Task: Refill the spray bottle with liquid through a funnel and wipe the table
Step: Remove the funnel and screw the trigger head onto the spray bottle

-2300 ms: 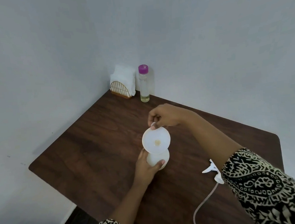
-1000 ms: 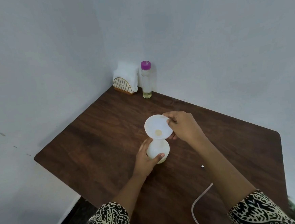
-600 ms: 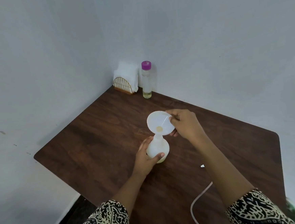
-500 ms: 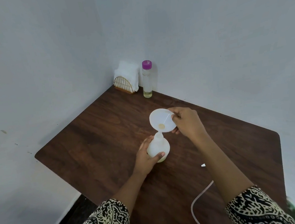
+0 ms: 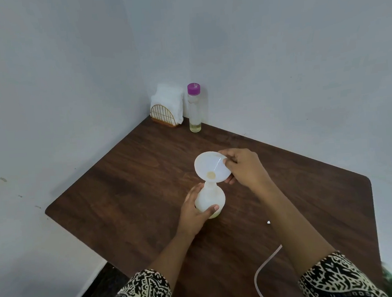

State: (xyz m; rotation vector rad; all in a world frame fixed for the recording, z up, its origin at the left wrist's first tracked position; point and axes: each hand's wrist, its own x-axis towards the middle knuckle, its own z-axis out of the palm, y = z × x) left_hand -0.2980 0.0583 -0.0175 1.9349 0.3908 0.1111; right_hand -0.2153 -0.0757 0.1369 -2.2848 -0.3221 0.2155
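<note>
1. Now, your left grip [image 5: 194,213] wraps the bottle [image 5: 209,197], thumb across its front and fingers round the far side.
2. Your right grip [image 5: 243,168] pinches the rim of the funnel [image 5: 211,168] between thumb and fingers.
3. The funnel is tilted with its bowl facing you and its spout down at the bottle's neck. Whether the spout sits inside the mouth cannot be told.
4. The bottle stands upright near the middle of the tabletop [image 5: 128,189], with yellowish liquid showing at its base.
5. A tube [image 5: 261,274] curves over the tabletop by your right forearm, and a small white piece [image 5: 269,222] peeps out beside that arm.
6. Far back in the corner, a purple-capped bottle [image 5: 194,108] stands just beside a holder [image 5: 165,116] full of napkins [image 5: 169,99].
</note>
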